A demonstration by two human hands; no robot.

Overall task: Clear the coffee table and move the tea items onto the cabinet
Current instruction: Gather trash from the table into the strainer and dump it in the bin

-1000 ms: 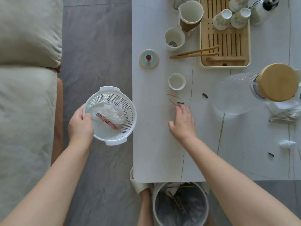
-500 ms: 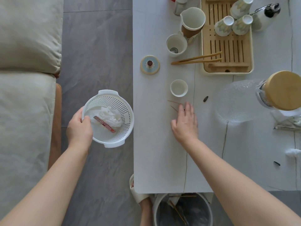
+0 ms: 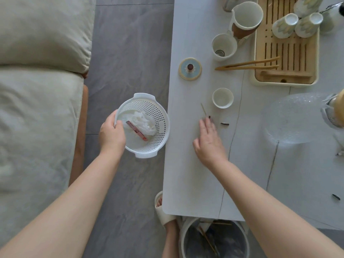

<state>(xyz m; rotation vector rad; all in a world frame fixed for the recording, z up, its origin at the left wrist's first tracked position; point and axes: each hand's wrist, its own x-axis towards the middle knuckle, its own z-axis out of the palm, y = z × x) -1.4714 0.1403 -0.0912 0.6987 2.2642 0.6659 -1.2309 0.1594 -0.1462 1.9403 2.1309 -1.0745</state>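
My left hand (image 3: 111, 135) grips the rim of a white perforated basket (image 3: 158, 127), held over the floor beside the white coffee table (image 3: 186, 174). Crumpled tissue (image 3: 143, 121) and a red wrapper (image 3: 136, 131) lie in it. My right hand (image 3: 209, 144) lies flat on the table, fingertips touching a thin wooden stick (image 3: 203, 109) and a dark seed shell (image 3: 209, 116). A second shell (image 3: 224, 124) lies just right of it. Farther back stand a small white cup (image 3: 222, 97), a round lid (image 3: 190, 68), a strainer cup (image 3: 224, 47), a pitcher (image 3: 246, 15), wooden tongs (image 3: 247, 65) and a bamboo tea tray (image 3: 286, 58) with cups (image 3: 284, 25).
A clear glass plate (image 3: 290, 118) and a jar with a wooden lid (image 3: 337, 108) stand at the right. Another shell (image 3: 336, 196) lies near the table's right front. A bin (image 3: 214, 239) sits under the table's near edge, beside my slippered foot (image 3: 163, 209). A sofa (image 3: 37, 90) fills the left.
My right hand slid left over the table, sweeping the sticks and a shell toward the table's left edge. The basket in my left hand moved closer to that edge.
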